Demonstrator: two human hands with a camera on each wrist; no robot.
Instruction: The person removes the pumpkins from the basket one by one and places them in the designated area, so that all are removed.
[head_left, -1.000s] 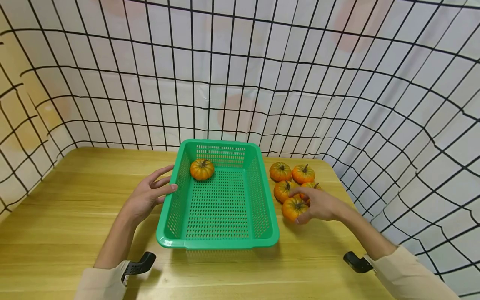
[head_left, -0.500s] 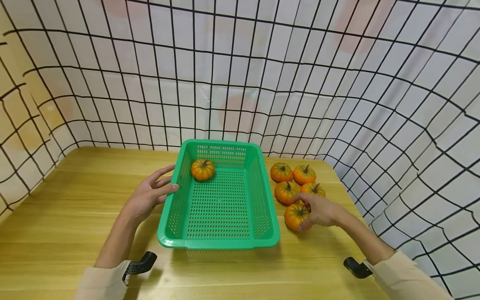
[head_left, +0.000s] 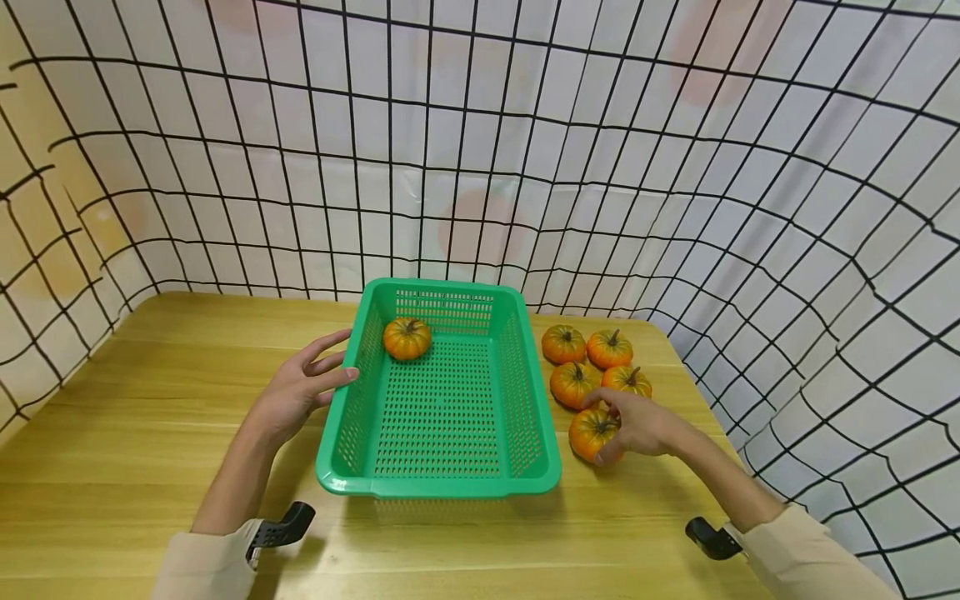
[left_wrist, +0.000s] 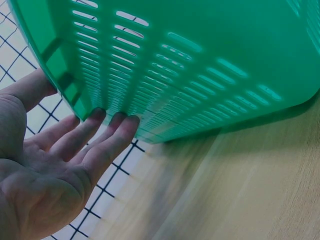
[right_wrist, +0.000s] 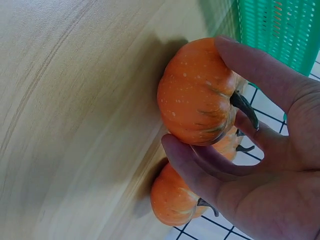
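My right hand (head_left: pixel 637 423) holds a small orange pumpkin (head_left: pixel 588 435) between thumb and fingers, at the near end of a group of pumpkins. In the right wrist view this pumpkin (right_wrist: pixel 195 95) has a dark curved stem, and a shadow falls on the wood beside it. My left hand (head_left: pixel 288 396) is at the left side of a green plastic basket (head_left: pixel 437 487). Its thumb lies at the rim. In the left wrist view the fairly straight fingers (left_wrist: pixel 107 145) touch the slotted outer wall. One pumpkin (head_left: pixel 407 339) sits inside, in the far left corner.
Several other pumpkins (head_left: pixel 573 384) stand close together on the wooden table (head_left: pixel 150 417), right of the basket. A white cloth with a black grid (head_left: pixel 450 150) encloses the back and sides. Black wrist mounts (head_left: pixel 281 527) stick out at both sleeves.
My right hand and the nearest pumpkin have shifted slightly toward me and right, away from the other pumpkins. The left hand and basket stay in place.
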